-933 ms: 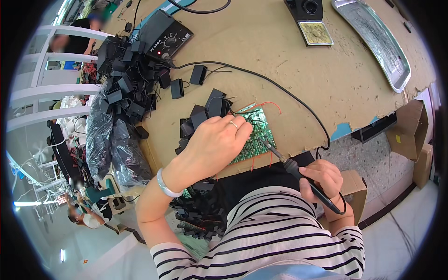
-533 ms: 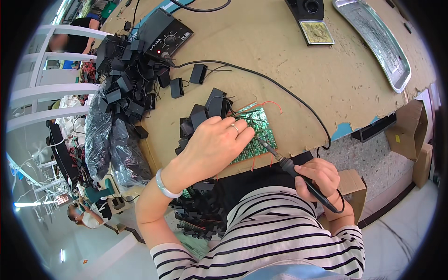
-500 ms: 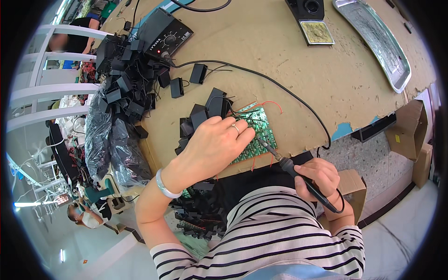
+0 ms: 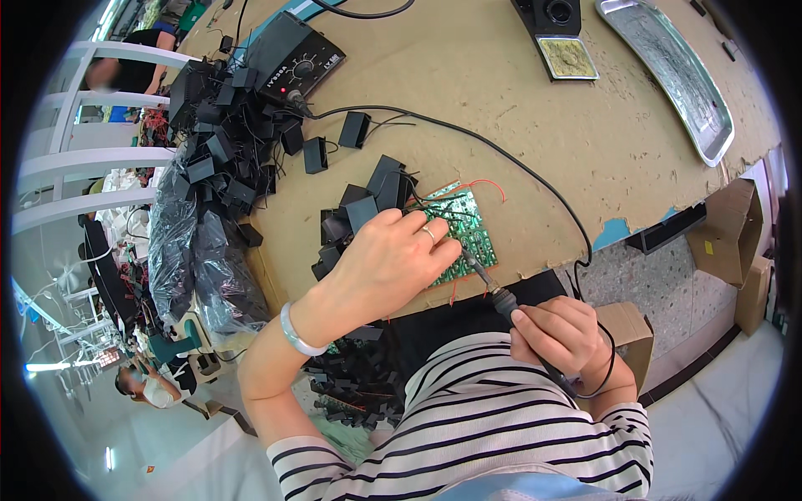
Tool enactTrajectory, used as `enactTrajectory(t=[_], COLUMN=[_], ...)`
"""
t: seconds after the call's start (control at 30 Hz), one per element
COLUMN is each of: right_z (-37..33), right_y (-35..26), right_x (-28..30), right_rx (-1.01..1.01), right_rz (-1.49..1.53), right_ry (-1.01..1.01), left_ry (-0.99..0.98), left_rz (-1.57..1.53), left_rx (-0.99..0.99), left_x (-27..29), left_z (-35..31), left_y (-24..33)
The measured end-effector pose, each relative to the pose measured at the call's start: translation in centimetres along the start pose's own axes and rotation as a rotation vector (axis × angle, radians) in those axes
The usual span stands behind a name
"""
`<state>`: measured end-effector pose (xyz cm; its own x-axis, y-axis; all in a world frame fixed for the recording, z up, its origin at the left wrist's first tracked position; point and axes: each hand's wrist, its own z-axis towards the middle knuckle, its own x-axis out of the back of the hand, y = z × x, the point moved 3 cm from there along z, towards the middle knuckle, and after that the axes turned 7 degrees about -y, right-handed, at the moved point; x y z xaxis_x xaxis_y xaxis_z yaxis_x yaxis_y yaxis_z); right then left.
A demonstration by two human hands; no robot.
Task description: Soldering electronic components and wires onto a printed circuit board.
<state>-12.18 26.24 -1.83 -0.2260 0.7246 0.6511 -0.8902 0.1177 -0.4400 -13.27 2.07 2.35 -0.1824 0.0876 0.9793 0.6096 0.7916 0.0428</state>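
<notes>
My right hand (image 4: 558, 336) is wrapped round the dark handle of a soldering iron (image 4: 505, 302). The iron's metal tip slants up and left onto a green circuit board panel (image 4: 469, 219) at the table's near edge. My left hand (image 4: 399, 255) lies over the panel's left part, fingers bent and pinched close to the tip; what they pinch is hidden. Black wires run from small black plastic cases (image 4: 388, 182) beside this hand to the board. Thin red wires (image 4: 487, 182) stick out from the panel's edges.
A black soldering station (image 4: 301, 65) stands at the back left, its cable (image 4: 501, 149) curving across the cardboard-covered table (image 4: 468, 83). Black cases (image 4: 221, 146) are heaped beside it. An iron stand with a sponge (image 4: 568, 58) and a metal tray (image 4: 677, 75) sit back right. Other people are at left.
My right hand has shifted slightly left and down, and the iron now stands at a steeper angle. My left hand has moved a little to the right over the board.
</notes>
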Motion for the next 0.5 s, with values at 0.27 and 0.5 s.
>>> enactTrajectory(t=[0.27,0.5], right_z=[-0.7,-1.0], right_y=[-0.3,-0.4], right_x=[2.3,2.7], right_rx=[-0.158,-0.186], right_rz=[0.107,0.102], right_ry=[0.038,0.029], left_ry=[0.04,0.034], left_rz=[-0.038,-0.03], left_rx=[0.016,0.017], left_x=[0.0,0.1], left_z=[-0.2,0.0], left_y=[-0.1,-0.1])
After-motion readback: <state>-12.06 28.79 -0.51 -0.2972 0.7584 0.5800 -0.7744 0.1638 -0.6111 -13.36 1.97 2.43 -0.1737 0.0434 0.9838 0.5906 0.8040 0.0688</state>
